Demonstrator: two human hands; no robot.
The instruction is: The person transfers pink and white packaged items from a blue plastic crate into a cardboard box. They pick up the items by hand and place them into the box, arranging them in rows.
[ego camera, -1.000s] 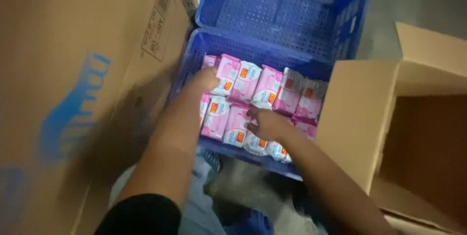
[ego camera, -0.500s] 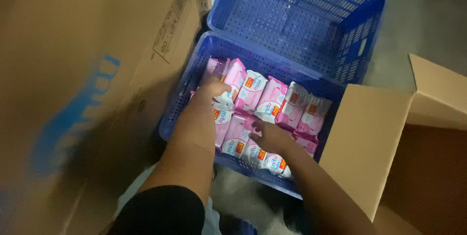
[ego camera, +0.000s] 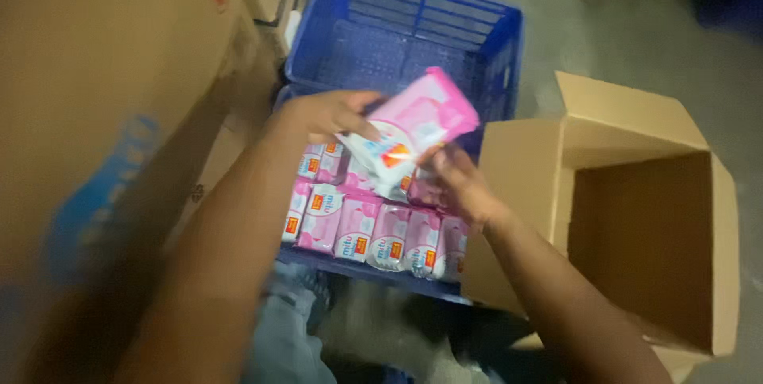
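My left hand (ego camera: pixel 322 114) and my right hand (ego camera: pixel 461 185) together hold a pink and white soft packet (ego camera: pixel 409 129) lifted above a blue plastic crate (ego camera: pixel 294 253). The left hand grips its near-left end, the right hand its lower right side. Below them, several more pink packets (ego camera: pixel 373 233) stand in rows inside the crate. The picture is blurred by motion.
A second, empty blue crate (ego camera: pixel 405 30) sits just beyond the first. An open, empty cardboard box (ego camera: pixel 644 209) stands to the right with its flaps up. A large cardboard box (ego camera: pixel 87 114) with blue print fills the left side. Grey floor lies at the top right.
Both hands were down among the packets in the crate. Now they have risen with one packet held between them, above the rows.
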